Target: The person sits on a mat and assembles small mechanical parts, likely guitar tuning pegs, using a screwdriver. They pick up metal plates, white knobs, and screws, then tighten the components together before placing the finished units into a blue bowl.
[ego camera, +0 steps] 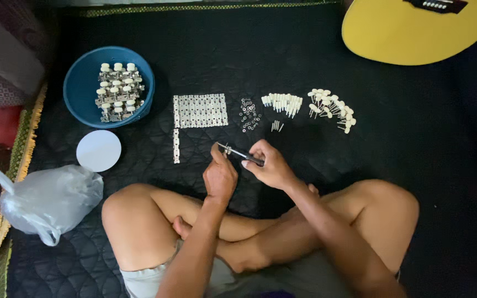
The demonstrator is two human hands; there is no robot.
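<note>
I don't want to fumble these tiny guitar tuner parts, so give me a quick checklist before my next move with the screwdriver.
1. Screwdriver held in right hand: ok.
2. Left hand pinching at the tool's tip: ok; what it pinches, cannot tell.
3. Small screws lying within reach on the black mat: ok.
4. Metal plates laid in neat rows: ok.
5. Assembled tuners gathered in the blue bowl: ok.
6. Tip seated in a screw head: cannot tell.

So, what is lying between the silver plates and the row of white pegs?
In the head view, a small cluster of metal washers lies between the silver plates and the white pegs, apart from both.
</note>
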